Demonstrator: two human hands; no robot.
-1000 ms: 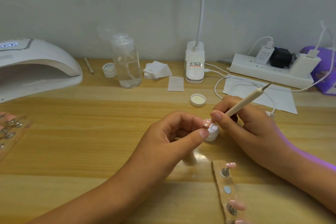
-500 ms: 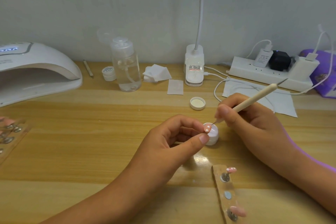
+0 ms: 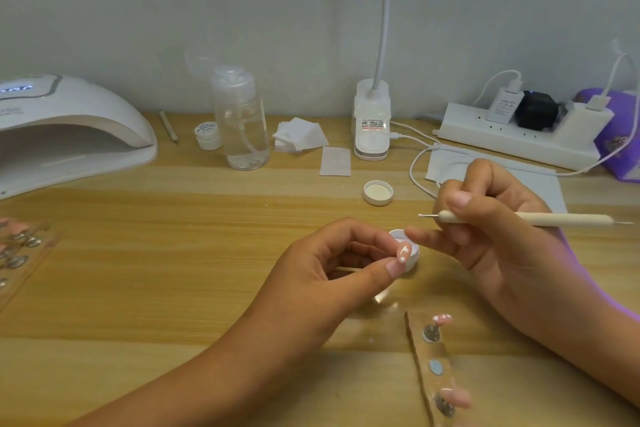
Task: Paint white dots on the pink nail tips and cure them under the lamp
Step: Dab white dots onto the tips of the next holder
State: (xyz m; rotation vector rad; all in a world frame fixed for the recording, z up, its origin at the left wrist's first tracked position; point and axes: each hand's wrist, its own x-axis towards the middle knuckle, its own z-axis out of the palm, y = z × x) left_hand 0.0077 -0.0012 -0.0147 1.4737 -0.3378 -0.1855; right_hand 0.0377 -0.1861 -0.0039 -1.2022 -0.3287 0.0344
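Desk, dotting pen level, pointing left, nail tip seemingly upright

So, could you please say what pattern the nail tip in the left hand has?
The nail tip is pink with white dots, clearest in head view.

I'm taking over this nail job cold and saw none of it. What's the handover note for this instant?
Left hand: pinches a pink nail tip, just in front of the open white pot.
Right hand: grips the dotting tool, point lifted off the nail.
Done: the held tip shows white dots; so does the far tip on the holder strip.
Left: the near tip looks undotted; then cure under the lamp.
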